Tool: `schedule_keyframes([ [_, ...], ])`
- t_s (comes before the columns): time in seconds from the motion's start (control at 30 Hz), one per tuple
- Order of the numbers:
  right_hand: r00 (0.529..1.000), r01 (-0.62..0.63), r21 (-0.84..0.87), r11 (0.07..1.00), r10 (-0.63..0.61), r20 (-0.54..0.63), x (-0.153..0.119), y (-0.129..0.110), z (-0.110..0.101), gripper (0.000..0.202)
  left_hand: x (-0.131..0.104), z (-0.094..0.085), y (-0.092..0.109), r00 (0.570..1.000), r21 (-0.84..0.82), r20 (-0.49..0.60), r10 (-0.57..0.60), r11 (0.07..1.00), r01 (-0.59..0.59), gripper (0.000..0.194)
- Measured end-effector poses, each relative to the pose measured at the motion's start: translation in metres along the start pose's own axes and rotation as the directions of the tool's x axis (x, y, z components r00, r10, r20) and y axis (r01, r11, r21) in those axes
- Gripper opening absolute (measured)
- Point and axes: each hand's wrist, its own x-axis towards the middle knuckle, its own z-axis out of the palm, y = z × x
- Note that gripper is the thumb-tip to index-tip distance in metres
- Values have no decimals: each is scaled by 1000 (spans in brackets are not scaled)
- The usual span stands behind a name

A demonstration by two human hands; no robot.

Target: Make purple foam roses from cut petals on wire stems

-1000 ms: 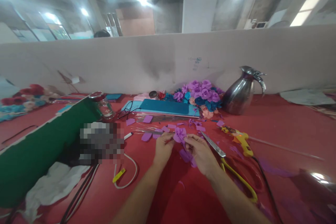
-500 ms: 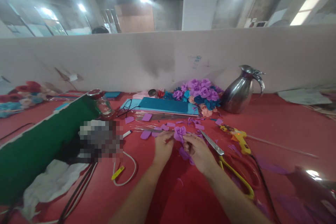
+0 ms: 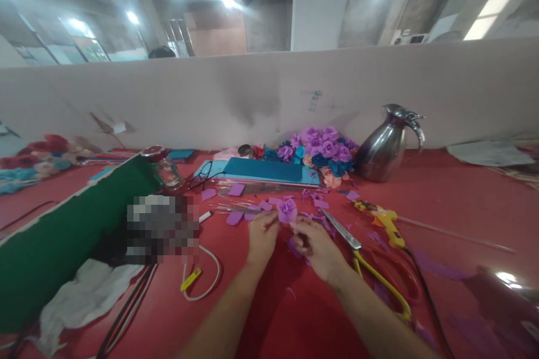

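Note:
A purple paper flower is held up between my two hands in the middle of the view, its ruffled petals facing me. My left hand is closed in a pinch at the flower's left side; whatever stem lies in those fingers is hidden. On the lower right, the thumb and fingers of my right hand pinch the edge of an outer petal. Cut purple paper pieces and thin wires lie just beyond my left hand. Scissors with yellow handles rest right of my right hand.
A yellow glue gun with a clear stick lies at the right, near a steel jug. Finished paper flowers are heaped behind blue sheets. At left stand a green panel and a glass jar; a white cable loops nearby.
The flower has turned and risen slightly, so its face shows rounder. My right hand has shifted a little left along its lower edge, while my left hand has stayed almost in place.

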Motion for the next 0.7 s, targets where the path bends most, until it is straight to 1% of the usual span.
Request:
schedule_keyframes([
  [0.1, 997, -49, 22, 999, 48, 59, 0, 2, 2, 31, -1, 1, -2, 999, -42, 20, -43, 998, 44, 16],
  [0.2, 995, -43, 69, 997, 37, 90, 0, 4, 2, 33, -2, 3, -2, 995, -107, 57, -82, 990, 88, 13],
  [0.33, 995, -31, 90, 995, 22, 102, 0, 6, 3, 36, -3, 7, -2, 989, -191, 69, -131, 971, 142, 10],
  [0.47, 995, -17, 77, 997, 10, 101, -1, 6, 4, 33, -3, 9, -3, 978, -270, 83, -193, 940, 209, 7],
  [0.6, 993, -2, 4, 1000, 2, 116, -4, 7, 6, 32, -3, 8, -1, 976, -324, 85, -202, 920, 219, 12],
  [0.7, 991, -3, -6, 1000, 4, 131, -5, 8, 8, 31, -3, 6, -1, 978, -326, 64, -198, 922, 208, 14],
])
